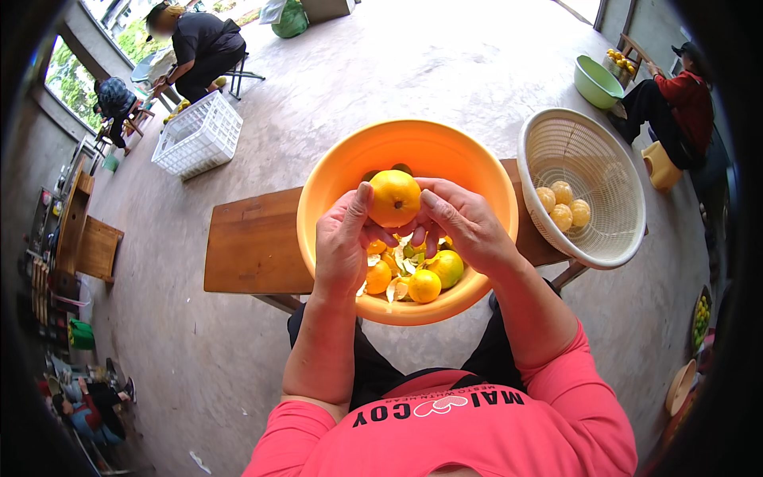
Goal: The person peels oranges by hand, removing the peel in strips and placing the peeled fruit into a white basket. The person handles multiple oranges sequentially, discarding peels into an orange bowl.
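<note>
Between my two hands, above an orange plastic basin [322,155], is a whole unpeeled mandarin [394,200]. My left hand [344,232] grips its left side, thumb at the edge of the fruit. On the other side my right hand [468,220] touches the skin with its thumb, the fingers curled beneath. Down in the basin lie several mandarins, among them a small orange one [425,286] and a greenish one [446,268], mixed with pieces of peel [397,289]. To the right, a pale mesh basket [596,179] holds several peeled mandarins [560,217].
A wooden bench [256,238] carries the basin and basket. On the concrete floor stand a white plastic crate [202,137] and a green basin [596,83]. A person in dark clothes [202,53] sits at upper left, another in red [685,113] at upper right.
</note>
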Demonstrator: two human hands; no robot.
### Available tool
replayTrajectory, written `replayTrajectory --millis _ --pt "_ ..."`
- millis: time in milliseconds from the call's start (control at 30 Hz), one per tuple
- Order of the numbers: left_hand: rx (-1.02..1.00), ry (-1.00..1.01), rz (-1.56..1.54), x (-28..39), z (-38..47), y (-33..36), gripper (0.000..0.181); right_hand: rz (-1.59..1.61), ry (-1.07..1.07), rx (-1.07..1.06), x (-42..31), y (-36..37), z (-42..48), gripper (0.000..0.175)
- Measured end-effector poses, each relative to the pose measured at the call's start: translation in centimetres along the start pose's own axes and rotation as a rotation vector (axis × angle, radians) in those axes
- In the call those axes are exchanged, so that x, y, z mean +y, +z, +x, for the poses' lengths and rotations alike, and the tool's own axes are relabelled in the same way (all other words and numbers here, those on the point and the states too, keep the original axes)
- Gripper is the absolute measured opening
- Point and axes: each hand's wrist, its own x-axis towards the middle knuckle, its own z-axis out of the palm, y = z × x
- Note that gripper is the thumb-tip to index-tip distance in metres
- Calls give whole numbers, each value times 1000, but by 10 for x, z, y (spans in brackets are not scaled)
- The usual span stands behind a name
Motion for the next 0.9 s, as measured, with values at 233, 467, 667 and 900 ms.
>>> replayTrajectory --millis 233,467,667,900 --pt "-158 724 876 -12 -3 16 57 310 105 39 6 -3 1 65" --pt "-202 689 854 -11 -4 17 53 -196 -95 148 1 -3 -8 51" --pt "-198 612 861 -6 -8 18 47 -331 -206 259 3 2 -5 39" --pt "-237 619 929 2 -11 18 46 -382 -191 226 1 3 -8 38"
